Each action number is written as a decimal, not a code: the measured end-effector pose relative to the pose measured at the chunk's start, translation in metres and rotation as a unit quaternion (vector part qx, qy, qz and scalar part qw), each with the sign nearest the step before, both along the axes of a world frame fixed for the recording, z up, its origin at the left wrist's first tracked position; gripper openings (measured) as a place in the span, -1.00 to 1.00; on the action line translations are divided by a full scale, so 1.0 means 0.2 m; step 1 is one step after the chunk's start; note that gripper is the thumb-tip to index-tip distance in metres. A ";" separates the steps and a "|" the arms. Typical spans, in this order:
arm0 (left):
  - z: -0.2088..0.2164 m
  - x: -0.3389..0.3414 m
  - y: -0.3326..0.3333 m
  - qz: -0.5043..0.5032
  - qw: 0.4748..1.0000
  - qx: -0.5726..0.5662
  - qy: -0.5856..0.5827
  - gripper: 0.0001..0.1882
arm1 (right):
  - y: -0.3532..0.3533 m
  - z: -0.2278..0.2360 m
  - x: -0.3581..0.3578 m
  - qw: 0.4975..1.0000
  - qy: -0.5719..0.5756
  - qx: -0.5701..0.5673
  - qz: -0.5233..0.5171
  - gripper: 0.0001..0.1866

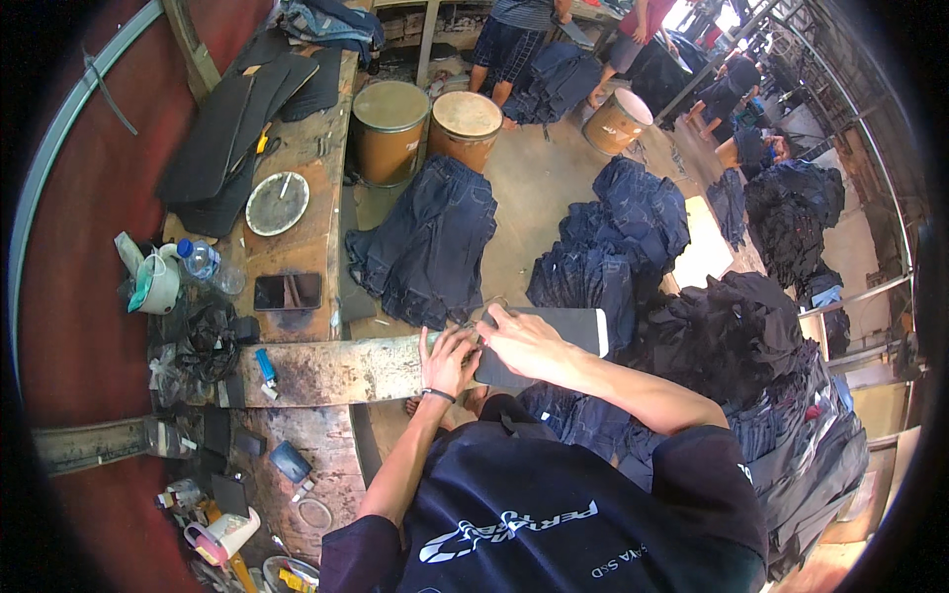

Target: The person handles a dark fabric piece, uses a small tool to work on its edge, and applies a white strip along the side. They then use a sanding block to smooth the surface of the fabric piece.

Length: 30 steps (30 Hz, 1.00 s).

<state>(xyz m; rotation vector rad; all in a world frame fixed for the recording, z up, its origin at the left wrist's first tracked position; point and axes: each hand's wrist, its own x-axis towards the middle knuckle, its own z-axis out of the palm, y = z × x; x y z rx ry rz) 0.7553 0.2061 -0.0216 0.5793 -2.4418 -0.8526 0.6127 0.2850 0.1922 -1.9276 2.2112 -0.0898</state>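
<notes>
A deep red wall (89, 217) runs down the left beside a worn, stained wooden bench (318, 227), with a timber post (191, 44) at the upper left and a tan floor (524, 198) stretching toward bright light (680, 16) at upper right.

head | left fisheye of worn pair | faces downward | right hand (519, 343) close, drums (391, 150) farther off

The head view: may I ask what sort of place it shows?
Probably a garment workshop: there are several heaps of dark denim clothing, large brown drums, and a worn wooden workbench along the left side.
</notes>
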 end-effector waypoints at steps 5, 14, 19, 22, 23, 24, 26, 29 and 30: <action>0.01 0.00 -0.01 -0.005 1.000 -0.001 -0.002 -0.77 | 0.00 0.00 -0.01 0.992 -0.007 0.113 -0.049 -0.72; 0.00 0.00 0.00 -0.006 1.000 0.010 0.011 -0.82 | 0.02 0.01 0.01 0.999 -0.029 0.019 -0.012 -0.75; -0.01 0.00 0.00 -0.002 1.000 -0.004 -0.005 -0.82 | 0.01 0.00 0.03 0.995 -0.033 0.088 -0.042 -0.74; -0.01 0.00 0.00 -0.001 1.000 -0.001 -0.008 -0.82 | -0.01 -0.02 0.02 0.997 -0.031 -0.065 0.032 -0.71; -0.01 0.00 0.00 -0.004 1.000 0.003 0.001 -0.82 | -0.02 -0.03 0.02 0.987 -0.024 -0.143 0.069 -0.65; -0.01 0.00 0.00 -0.005 1.000 0.004 0.000 -0.82 | -0.02 -0.04 0.01 0.995 -0.013 -0.091 0.042 -0.66; -0.01 0.00 0.00 -0.006 1.000 0.008 -0.003 -0.82 | -0.02 -0.05 0.01 0.999 0.011 0.036 -0.026 -0.67; -0.01 0.00 0.00 -0.007 1.000 0.005 0.006 -0.82 | -0.01 -0.05 -0.01 0.999 -0.018 -0.046 -0.001 -0.69; -0.01 0.00 0.00 -0.008 1.000 0.004 0.003 -0.82 | 0.00 -0.05 -0.01 0.994 -0.024 -0.103 0.027 -0.70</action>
